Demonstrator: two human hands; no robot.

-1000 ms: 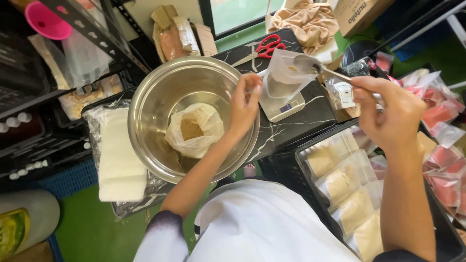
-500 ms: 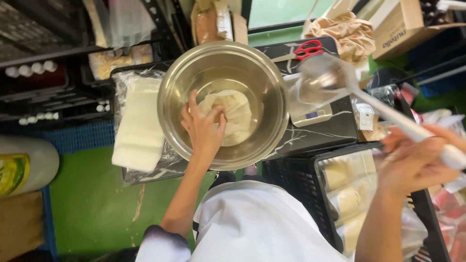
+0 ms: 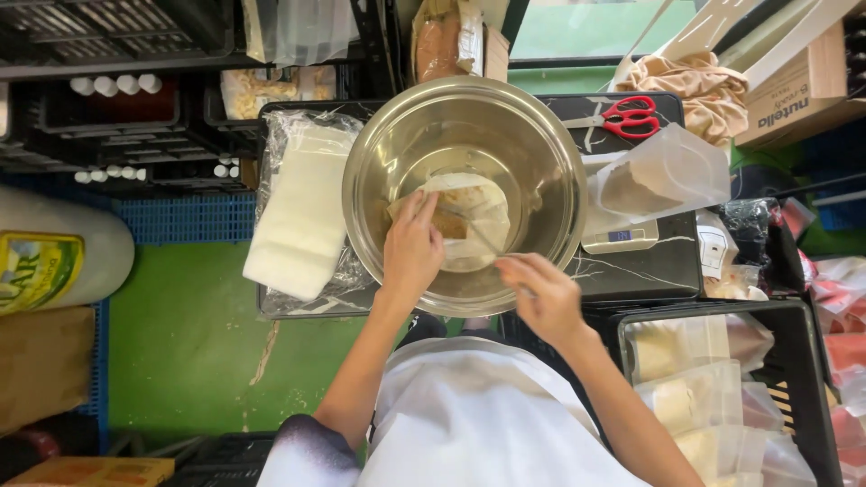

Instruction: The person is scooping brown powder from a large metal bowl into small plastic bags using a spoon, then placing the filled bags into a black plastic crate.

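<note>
The left hand (image 3: pixel 413 248) presses with spread fingers on the clear plastic bag (image 3: pixel 467 219) of brown powder, which lies inside the steel mixing bowl (image 3: pixel 541 153) on the desk. The right hand (image 3: pixel 541 293) pinches a thin utensil handle (its end reaches into the bag) at the bowl's near rim.

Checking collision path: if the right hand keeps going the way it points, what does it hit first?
Likely the open plastic bag inside the steel bowl; the right hand points there from the near rim. Depth is unclear.

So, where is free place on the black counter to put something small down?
Bare counter shows between the steel bowl and the crate of filled bags, below the scale. Around the scissors and the stack of bags it is crowded.
</note>
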